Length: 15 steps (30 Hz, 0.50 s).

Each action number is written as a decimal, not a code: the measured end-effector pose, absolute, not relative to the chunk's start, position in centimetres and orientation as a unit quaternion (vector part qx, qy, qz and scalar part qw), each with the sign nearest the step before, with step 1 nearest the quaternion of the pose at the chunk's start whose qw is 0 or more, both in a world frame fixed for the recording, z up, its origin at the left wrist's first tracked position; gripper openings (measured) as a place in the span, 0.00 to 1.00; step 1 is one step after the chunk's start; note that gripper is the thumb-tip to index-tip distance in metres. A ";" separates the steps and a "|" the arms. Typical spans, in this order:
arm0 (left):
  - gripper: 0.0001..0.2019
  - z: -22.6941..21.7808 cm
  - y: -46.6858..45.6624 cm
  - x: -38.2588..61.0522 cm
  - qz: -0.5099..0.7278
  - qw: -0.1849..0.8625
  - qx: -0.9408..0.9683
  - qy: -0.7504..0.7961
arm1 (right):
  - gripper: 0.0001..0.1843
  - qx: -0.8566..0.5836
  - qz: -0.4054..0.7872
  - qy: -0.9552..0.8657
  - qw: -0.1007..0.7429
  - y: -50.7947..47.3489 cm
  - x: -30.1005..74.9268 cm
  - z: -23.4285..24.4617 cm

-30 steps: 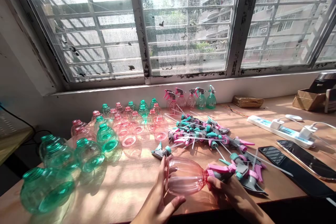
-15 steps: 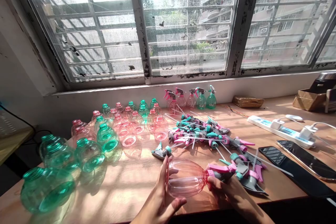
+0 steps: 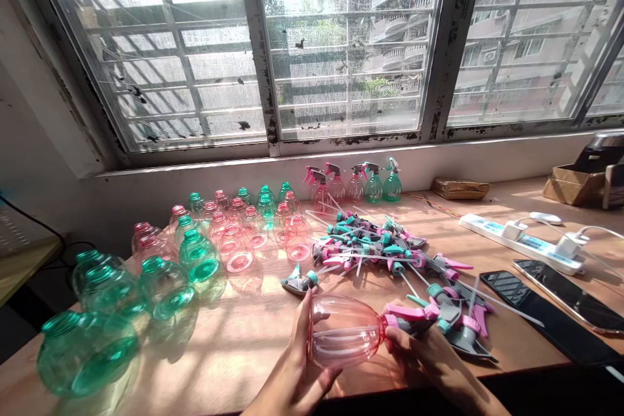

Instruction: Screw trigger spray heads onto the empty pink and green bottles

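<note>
A clear pink bottle (image 3: 345,331) lies sideways above the table's front edge. My left hand (image 3: 299,361) is closed around its base end, thumb below. At the neck, my right hand (image 3: 422,351) has its fingers closed on a pink and grey trigger spray head (image 3: 408,314), whose collar meets the bottle mouth. A straw shows inside the bottle. How far the collar is screwed on I cannot tell. Just beyond my left fingertips rests a grey and teal spray head (image 3: 299,281). To the right, a pile of loose spray heads (image 3: 375,244) reaches close to my right hand.
Open green bottles (image 3: 166,289) and pink bottles (image 3: 236,248) stand at left. Several bottles with spray heads (image 3: 373,187) line the windowsill wall. At right lie a power strip (image 3: 521,244), a black phone (image 3: 541,318) and another phone (image 3: 575,296). A cardboard box (image 3: 572,185) stands behind.
The pink bottle has turned slightly between my hands, and my left thumb and fingers have shifted a little on it. Everything else stays in place.
</note>
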State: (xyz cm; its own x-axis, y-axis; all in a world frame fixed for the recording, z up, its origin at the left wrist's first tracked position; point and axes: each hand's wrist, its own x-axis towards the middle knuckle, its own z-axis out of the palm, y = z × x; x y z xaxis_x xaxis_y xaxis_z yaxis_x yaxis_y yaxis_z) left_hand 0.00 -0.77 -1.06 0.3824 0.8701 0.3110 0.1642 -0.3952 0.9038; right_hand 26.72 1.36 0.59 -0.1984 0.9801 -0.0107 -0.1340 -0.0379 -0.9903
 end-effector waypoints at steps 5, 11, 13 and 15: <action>0.47 -1.4 -0.6 -0.1 0.429 0.415 0.715 0.364 | 0.28 -0.410 0.584 -0.509 0.482 1.3 26.7 0.6; 0.52 -1.9 -0.7 -0.8 0.402 0.396 0.740 0.367 | 0.28 -0.403 0.588 -0.513 0.478 1.4 26.9 0.2; 0.53 -1.7 -0.8 -0.9 0.396 0.397 0.746 0.359 | 0.28 -0.402 0.586 -0.522 0.472 1.4 26.9 0.1; 0.52 -1.5 -0.9 -0.9 0.386 0.391 0.756 0.356 | 0.27 -0.400 0.586 -0.520 0.476 1.4 26.9 0.2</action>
State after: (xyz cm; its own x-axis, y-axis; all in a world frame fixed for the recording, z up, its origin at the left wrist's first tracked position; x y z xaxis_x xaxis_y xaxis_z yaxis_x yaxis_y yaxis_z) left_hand -0.90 -0.92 -1.45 0.4480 0.8403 0.3051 0.2354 -0.4402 0.8665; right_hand 26.89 1.45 0.19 -0.2270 0.9735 0.0271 -0.1429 -0.0058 -0.9897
